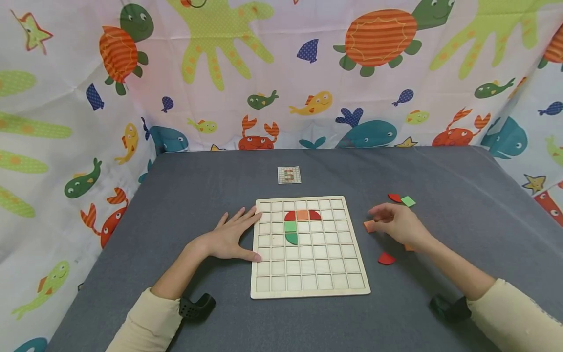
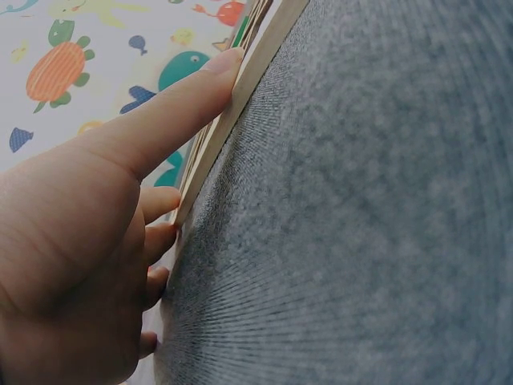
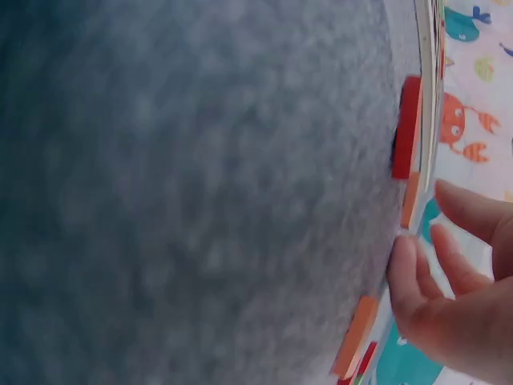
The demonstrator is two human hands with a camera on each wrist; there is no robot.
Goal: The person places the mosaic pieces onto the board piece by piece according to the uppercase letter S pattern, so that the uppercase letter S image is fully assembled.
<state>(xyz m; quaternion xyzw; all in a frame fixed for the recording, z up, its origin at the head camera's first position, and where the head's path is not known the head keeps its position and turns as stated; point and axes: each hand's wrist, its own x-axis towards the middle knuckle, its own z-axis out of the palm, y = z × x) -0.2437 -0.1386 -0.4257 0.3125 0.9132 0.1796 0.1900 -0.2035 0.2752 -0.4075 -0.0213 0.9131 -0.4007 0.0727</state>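
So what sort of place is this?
Perhaps a play or activity corner: a cloth printed with cartoon sea animals hangs behind a grey table, where a gridded board holds coloured tiles.

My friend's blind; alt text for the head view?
A person's left grip touches a wooden grid board bearing five coloured pieces; the right grip is at an orange piece beside the board. A patterned card lies beyond.

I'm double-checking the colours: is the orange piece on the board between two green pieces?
No, the orange piece sits in a row between two red pieces on the board.
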